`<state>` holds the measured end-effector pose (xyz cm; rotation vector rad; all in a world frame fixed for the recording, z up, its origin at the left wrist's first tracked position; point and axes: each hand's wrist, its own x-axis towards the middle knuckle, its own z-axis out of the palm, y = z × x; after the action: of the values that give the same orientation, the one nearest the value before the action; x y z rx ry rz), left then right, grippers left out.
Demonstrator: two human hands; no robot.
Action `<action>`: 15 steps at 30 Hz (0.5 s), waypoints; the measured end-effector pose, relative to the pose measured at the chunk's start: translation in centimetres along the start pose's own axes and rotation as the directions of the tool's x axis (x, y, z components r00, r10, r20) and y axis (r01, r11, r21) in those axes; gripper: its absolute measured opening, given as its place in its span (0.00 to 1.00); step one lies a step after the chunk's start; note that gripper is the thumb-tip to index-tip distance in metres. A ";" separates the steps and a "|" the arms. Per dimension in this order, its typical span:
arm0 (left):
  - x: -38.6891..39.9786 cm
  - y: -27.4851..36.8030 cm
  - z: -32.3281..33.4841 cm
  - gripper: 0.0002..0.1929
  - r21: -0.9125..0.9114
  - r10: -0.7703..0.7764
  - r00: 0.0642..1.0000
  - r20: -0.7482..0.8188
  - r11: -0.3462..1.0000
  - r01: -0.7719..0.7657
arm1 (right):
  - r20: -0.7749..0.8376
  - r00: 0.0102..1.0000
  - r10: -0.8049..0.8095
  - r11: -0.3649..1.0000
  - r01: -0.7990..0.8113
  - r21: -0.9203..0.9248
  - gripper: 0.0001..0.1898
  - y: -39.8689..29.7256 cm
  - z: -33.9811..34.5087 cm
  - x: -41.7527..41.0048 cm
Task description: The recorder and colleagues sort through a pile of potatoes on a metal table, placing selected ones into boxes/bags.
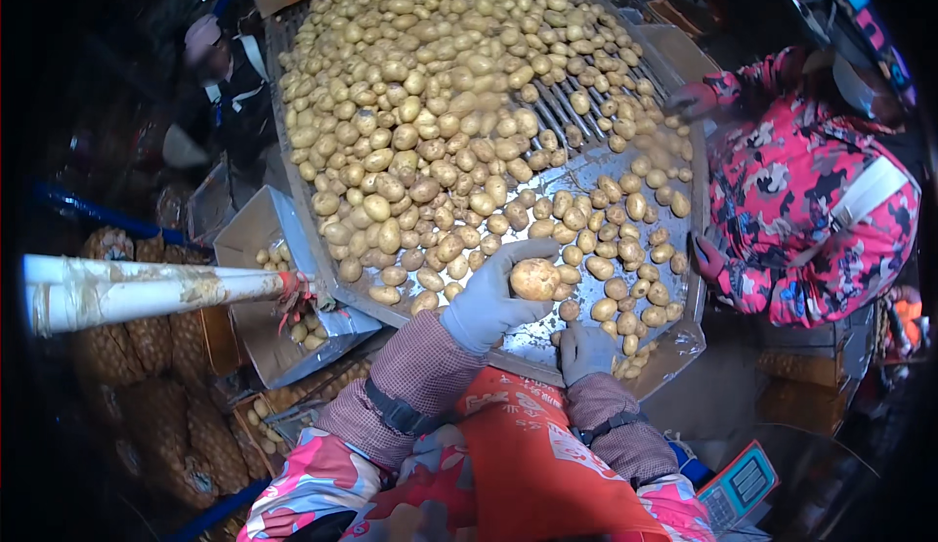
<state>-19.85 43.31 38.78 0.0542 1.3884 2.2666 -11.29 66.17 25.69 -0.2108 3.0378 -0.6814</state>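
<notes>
My left hand (492,300), in a grey glove, holds a large potato (534,280) between thumb and fingers, raised over the near end of a metal sorting table (526,337). To its right, my right hand (586,351), also gloved, rests at the table's near edge with its fingers curled; whether something is inside it cannot be seen. Loose potatoes (388,187) lie heaped over the left and far parts of the table, and more are scattered at its right. Metal bars (560,113) show between them farther off.
A co-worker in a pink camouflage jacket (806,198) stands at the right edge; another person (234,80) is at the far left. Lined cardboard boxes (253,351) with potatoes stand left, near a white pole (161,289). A keypad device (740,487) lies at lower right.
</notes>
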 end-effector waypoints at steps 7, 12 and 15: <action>-1.1 -1.4 -2.1 0.27 0.134 0.363 0.924 -0.119 0.928 -0.347 | -0.068 0.996 -0.060 0.996 0.065 0.064 0.12 -0.1 0.7 -0.3; -3.8 -0.7 -4.1 0.26 -0.393 -0.018 0.988 -0.151 0.919 -0.043 | -0.033 0.996 -0.087 0.996 0.087 0.010 0.14 0.5 1.0 -0.5; -5.9 -0.9 -6.7 0.36 -0.559 -0.138 0.985 -0.108 0.827 0.055 | 0.002 0.996 -0.091 0.996 0.091 0.002 0.15 0.5 0.8 -0.4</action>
<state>-16.13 35.64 36.04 -0.3712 0.7169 2.5334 -10.87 66.31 24.76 -0.3510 3.0411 -0.6890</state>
